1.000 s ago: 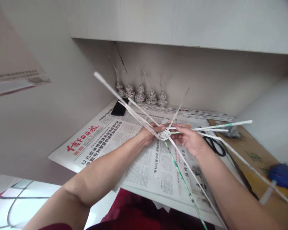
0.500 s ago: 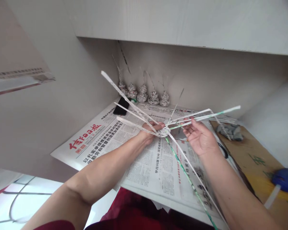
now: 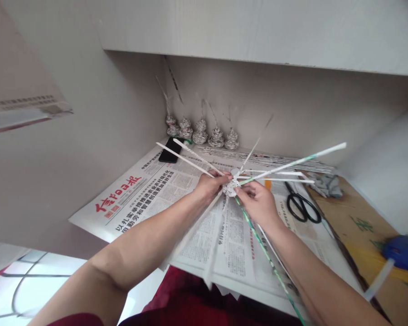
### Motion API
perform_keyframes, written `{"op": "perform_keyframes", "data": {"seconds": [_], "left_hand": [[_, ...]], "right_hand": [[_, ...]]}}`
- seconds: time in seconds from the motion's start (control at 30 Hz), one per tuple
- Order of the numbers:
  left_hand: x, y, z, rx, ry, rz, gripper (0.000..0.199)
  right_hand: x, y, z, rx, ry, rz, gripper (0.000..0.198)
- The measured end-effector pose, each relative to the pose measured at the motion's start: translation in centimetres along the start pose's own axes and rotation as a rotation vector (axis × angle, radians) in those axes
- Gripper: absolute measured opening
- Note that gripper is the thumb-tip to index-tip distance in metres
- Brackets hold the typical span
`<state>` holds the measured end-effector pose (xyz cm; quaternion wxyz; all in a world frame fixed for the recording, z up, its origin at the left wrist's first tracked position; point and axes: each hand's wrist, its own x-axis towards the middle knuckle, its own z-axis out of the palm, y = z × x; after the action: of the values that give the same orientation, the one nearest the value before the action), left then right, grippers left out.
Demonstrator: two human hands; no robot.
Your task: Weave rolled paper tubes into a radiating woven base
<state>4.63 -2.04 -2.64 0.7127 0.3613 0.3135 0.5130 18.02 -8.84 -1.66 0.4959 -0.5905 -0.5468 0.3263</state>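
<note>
Between my hands is a small round piece woven from rolled paper strips (image 3: 230,188), with several long white and green-marked ends fanning out from it. My left hand (image 3: 212,184) pinches its left side, thumb on top. My right hand (image 3: 258,199) is closed at its right edge, fingers curled by the base of a strip. One green-patterned strip (image 3: 258,237) runs down toward my lap. A blurred white strip (image 3: 213,253) hangs over the front of the newspaper (image 3: 136,199), below the woven piece.
Several gourd-shaped woven paper pieces (image 3: 200,132) stand along the back wall, near a black phone (image 3: 171,150). Rolled paper sticks (image 3: 265,158) lie behind my hands. Black-handled scissors (image 3: 302,208), a grey cloth (image 3: 324,185) and a blue tool (image 3: 403,256) are at the right.
My right hand has moved left and down from the right-hand strips to the woven piece, its fingers now closed. Strips on the left have swung down toward me. The scissors have come into sight.
</note>
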Motion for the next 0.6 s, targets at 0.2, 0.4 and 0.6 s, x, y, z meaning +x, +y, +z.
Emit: {"op": "perform_keyframes", "data": {"seconds": [0.2, 0.4, 0.6], "left_hand": [[-0.15, 0.58, 0.09, -0.005, -0.082, -0.096, 0.037], [-0.20, 0.47, -0.30, 0.067, -0.094, -0.155, 0.035], [-0.25, 0.22, -0.44, 0.108, -0.060, -0.138, 0.032]], "right_hand": [[0.30, 0.27, -0.64, -0.184, 0.077, -0.097, 0.023], [0.35, 0.55, -0.82, -0.263, 0.105, -0.107, 0.022], [0.53, 0.64, -0.85, -0.282, 0.110, -0.102, 0.025]]}}
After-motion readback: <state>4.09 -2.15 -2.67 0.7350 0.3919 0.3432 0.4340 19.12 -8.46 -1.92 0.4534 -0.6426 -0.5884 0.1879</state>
